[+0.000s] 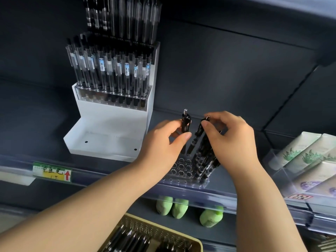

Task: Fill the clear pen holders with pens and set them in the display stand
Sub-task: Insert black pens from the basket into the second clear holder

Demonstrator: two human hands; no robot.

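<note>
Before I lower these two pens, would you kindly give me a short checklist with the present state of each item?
1. Left hand grips the black pen upright: ok.
2. Right hand holds the second pen near its top: ok.
3. Clear holder has open holes on its left side: ok.
4. Pen tips sit over free holes: cannot tell, the left hand's fingers hide them.
5. Holder is full and ready for the stand: not ok, several holes are empty.
6. Display stand has its lowest tier free: ok.
</note>
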